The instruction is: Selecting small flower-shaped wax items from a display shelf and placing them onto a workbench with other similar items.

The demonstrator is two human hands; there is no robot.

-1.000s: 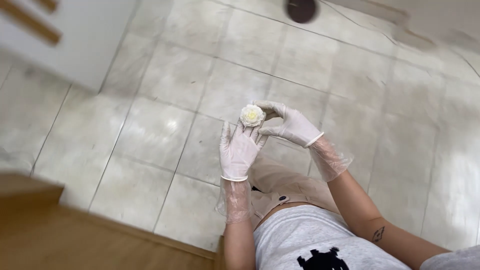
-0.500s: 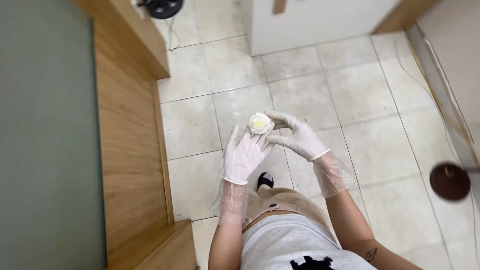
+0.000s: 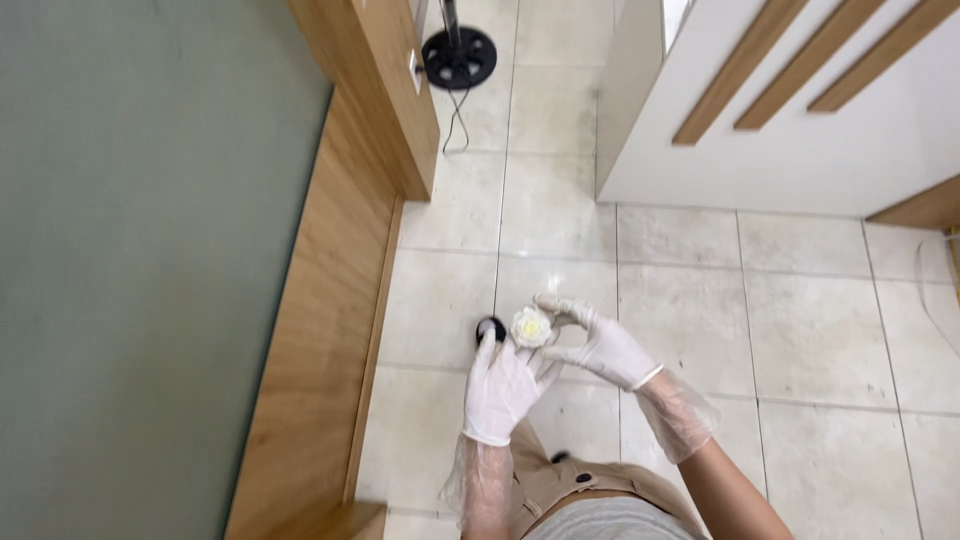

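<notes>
A small round white flower-shaped object with a yellowish centre (image 3: 531, 326) is held up in front of me over the tiled floor. My left hand (image 3: 503, 387), in a white glove with a clear plastic sleeve, supports it from below with fingers pointing up. My right hand (image 3: 597, 343), gloved the same way, pinches it from the right with thumb and fingers curled around it. A dark shoe tip (image 3: 489, 328) shows just behind the left fingers.
A wooden counter edge (image 3: 330, 270) and a grey-green surface (image 3: 140, 260) fill the left. A white cabinet with wooden slats (image 3: 790, 110) stands at the upper right. A black round stand base with a cable (image 3: 459, 57) sits on the beige floor tiles (image 3: 700, 320) at the top.
The view has swung round: the wooden counter now fills the left and the white cabinet has come into the upper right. Both hands still hold the white object the same way.
</notes>
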